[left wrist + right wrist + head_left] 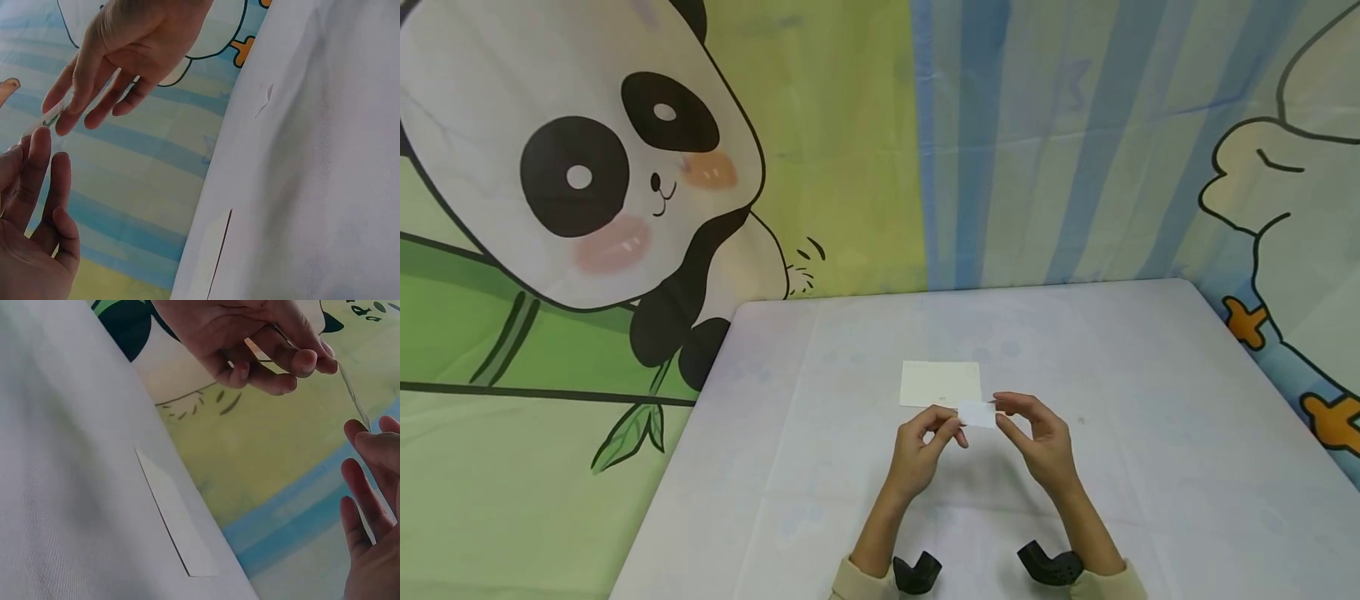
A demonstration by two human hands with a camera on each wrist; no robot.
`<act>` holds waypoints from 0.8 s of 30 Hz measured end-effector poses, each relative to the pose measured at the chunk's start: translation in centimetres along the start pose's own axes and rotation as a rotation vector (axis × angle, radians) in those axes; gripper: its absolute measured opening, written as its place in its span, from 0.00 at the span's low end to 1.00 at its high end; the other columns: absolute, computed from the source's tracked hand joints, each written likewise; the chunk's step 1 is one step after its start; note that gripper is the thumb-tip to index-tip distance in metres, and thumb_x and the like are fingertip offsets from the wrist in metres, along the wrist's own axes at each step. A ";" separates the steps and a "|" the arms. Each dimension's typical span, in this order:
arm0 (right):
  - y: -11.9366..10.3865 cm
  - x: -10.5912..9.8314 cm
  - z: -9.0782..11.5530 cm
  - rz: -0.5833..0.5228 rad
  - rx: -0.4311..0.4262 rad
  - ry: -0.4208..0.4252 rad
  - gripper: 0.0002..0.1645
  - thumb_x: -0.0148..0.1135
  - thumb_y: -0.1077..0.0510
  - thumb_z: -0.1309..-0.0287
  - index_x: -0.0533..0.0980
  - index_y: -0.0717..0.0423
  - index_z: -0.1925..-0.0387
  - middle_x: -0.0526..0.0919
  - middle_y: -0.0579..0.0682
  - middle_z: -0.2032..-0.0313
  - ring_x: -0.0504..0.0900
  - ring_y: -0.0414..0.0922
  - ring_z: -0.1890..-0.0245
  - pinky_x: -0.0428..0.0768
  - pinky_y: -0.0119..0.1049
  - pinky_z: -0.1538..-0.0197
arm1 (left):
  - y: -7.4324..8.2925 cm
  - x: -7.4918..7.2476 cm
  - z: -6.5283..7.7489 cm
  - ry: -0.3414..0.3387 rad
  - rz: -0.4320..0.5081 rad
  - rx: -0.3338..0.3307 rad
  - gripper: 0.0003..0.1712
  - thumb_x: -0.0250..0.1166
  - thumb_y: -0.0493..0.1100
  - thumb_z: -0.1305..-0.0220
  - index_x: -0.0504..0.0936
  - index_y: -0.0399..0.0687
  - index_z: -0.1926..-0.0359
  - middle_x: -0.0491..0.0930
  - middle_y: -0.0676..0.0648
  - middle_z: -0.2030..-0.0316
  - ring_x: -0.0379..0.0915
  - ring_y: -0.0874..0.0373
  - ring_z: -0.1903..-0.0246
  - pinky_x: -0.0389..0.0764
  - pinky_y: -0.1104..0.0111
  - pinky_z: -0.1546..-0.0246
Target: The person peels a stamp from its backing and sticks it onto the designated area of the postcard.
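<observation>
A small white rectangular piece, thin like paper or card (977, 414), is held up between both hands above the table. My left hand (916, 450) pinches its left edge between thumb and fingers. At the opposite edge, the thumb and index finger of my right hand (1047, 442) pinch it. Seen nearly edge-on in the right wrist view, the thin piece (354, 394) spans the gap between the fingertips. Some green shows on it in the left wrist view. Just beyond the hands, a larger cream-coloured card (940, 382) lies flat on the table.
A white cloth covers the table (820, 500). To the right of the hands lies a tiny pale scrap (270, 94). Printed curtains with a panda (580, 175) and stripes hang behind and beside the table. Black wrist mounts (916, 573) sit at both sleeves.
</observation>
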State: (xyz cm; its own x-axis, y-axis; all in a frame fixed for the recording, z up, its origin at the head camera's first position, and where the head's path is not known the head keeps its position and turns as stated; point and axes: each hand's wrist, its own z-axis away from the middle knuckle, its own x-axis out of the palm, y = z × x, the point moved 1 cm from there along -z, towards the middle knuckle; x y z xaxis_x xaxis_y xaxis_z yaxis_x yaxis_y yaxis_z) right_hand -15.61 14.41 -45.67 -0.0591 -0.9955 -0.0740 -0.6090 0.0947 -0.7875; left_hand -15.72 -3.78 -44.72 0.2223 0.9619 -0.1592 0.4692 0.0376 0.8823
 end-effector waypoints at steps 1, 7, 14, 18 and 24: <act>-0.1 0.1 0.0 0.005 -0.010 -0.003 0.20 0.57 0.85 0.57 0.74 0.74 0.58 0.81 0.57 0.61 0.77 0.40 0.58 0.71 0.29 0.52 | 0.0 0.0 0.0 -0.001 0.003 -0.007 0.05 0.56 0.34 0.36 0.77 0.36 0.65 0.80 0.41 0.78 0.77 0.56 0.71 0.72 0.66 0.59; -0.3 0.2 0.0 0.047 0.000 -0.001 0.16 0.59 0.83 0.56 0.77 0.72 0.62 0.79 0.61 0.63 0.76 0.39 0.57 0.70 0.29 0.49 | 0.0 -0.1 0.1 -0.002 0.021 -0.030 0.05 0.56 0.35 0.35 0.77 0.36 0.65 0.80 0.41 0.78 0.77 0.55 0.70 0.72 0.65 0.58; -0.7 0.3 0.0 0.091 0.028 0.001 0.14 0.59 0.82 0.55 0.78 0.70 0.65 0.79 0.60 0.66 0.77 0.38 0.59 0.71 0.28 0.51 | -0.3 -0.2 0.1 0.006 0.029 -0.039 0.06 0.55 0.36 0.34 0.77 0.38 0.64 0.80 0.41 0.77 0.77 0.54 0.71 0.72 0.67 0.62; -0.8 0.3 0.0 0.108 0.037 0.000 0.13 0.60 0.81 0.55 0.78 0.69 0.66 0.79 0.60 0.67 0.76 0.38 0.60 0.71 0.28 0.52 | -0.2 -0.2 0.1 0.033 0.016 -0.024 0.05 0.57 0.35 0.35 0.75 0.36 0.60 0.80 0.40 0.75 0.78 0.52 0.71 0.74 0.69 0.66; -1.1 0.5 0.0 0.133 0.067 -0.014 0.11 0.62 0.78 0.54 0.79 0.66 0.67 0.80 0.56 0.68 0.76 0.38 0.62 0.71 0.28 0.55 | -0.1 -0.3 0.0 0.067 0.023 -0.024 0.12 0.58 0.33 0.37 0.72 0.34 0.53 0.81 0.39 0.71 0.78 0.48 0.70 0.75 0.69 0.67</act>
State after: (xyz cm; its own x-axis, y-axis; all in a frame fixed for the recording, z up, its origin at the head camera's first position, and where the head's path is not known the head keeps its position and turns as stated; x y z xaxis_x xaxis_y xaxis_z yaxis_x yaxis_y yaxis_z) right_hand -15.00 13.85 -44.86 -0.1244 -0.9742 -0.1881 -0.5427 0.2255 -0.8091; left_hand -15.83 -4.06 -44.81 0.1748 0.9784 -0.1100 0.4438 0.0215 0.8959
